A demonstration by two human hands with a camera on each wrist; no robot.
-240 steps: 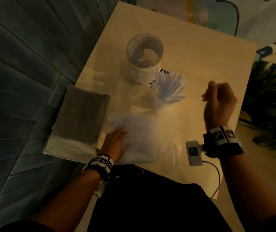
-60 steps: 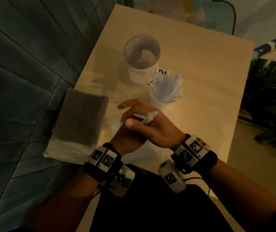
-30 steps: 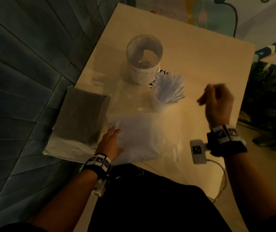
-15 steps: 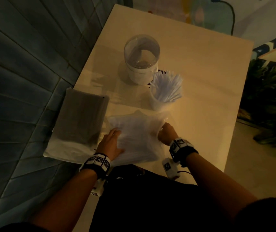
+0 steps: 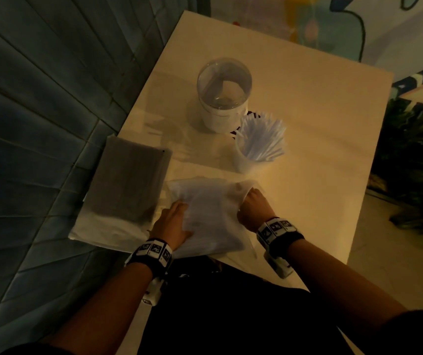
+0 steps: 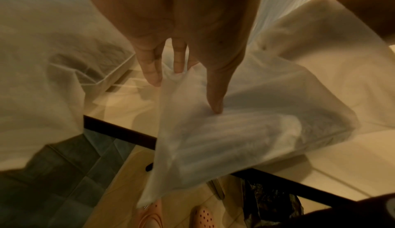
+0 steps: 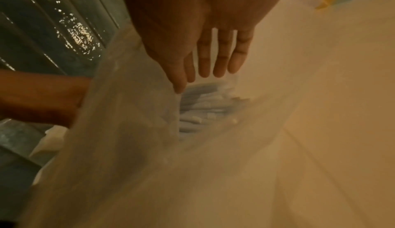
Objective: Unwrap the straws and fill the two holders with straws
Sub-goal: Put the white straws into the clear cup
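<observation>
A clear plastic bag of paper-wrapped straws (image 5: pixel 213 216) lies at the table's near edge. My left hand (image 5: pixel 173 224) rests on the bag's left side; in the left wrist view its fingers (image 6: pixel 152 72) are straight and the thumb presses the film down onto the straws (image 6: pixel 235 138). My right hand (image 5: pixel 252 208) is at the bag's open right end, its straight fingers (image 7: pixel 220 62) just above the wrapped straw ends (image 7: pixel 200 108) and holding nothing. Behind the bag, a white cup holder (image 5: pixel 243 160) bristles with straws. A clear-domed holder (image 5: pixel 224 98) stands further back.
A flat grey pack in a plastic sleeve (image 5: pixel 128 183) lies at the table's left edge, beside the bag. A tiled wall (image 5: pixel 38 111) runs along the left. The bare tabletop (image 5: pixel 320 124) stretches right and back. Plants (image 5: pixel 415 162) stand beyond the right edge.
My right hand swung in from the raised position on the right and came down to the bag's open end. The left hand stayed on the bag.
</observation>
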